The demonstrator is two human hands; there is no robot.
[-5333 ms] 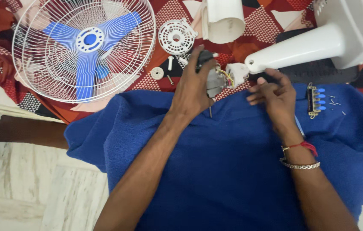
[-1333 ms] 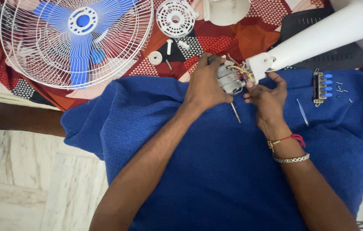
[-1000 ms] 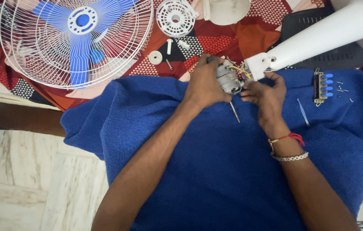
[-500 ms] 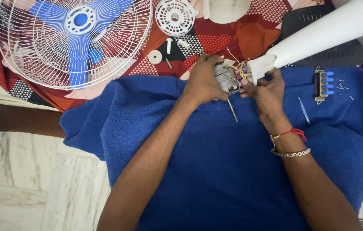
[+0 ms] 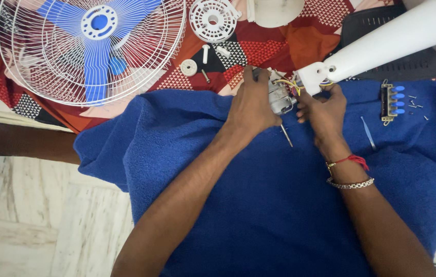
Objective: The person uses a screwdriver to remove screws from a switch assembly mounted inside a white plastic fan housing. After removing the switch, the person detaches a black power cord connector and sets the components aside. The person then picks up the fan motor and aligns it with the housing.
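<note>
Upper centre of frame: the left hand [image 5: 253, 105] is clamped over the fan motor [image 5: 279, 97], its shaft [image 5: 286, 135] pointing toward the lower edge. The right hand [image 5: 325, 107], just right, pinches the coloured wires [image 5: 292, 84] beside the white stand neck [image 5: 382, 43].

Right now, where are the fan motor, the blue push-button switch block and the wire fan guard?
fan motor [image 5: 279, 96], head view, its metal body between the two hands.
blue push-button switch block [image 5: 392, 98], head view, its row of buttons.
wire fan guard [image 5: 161, 46], head view, its right-hand wires.
</note>
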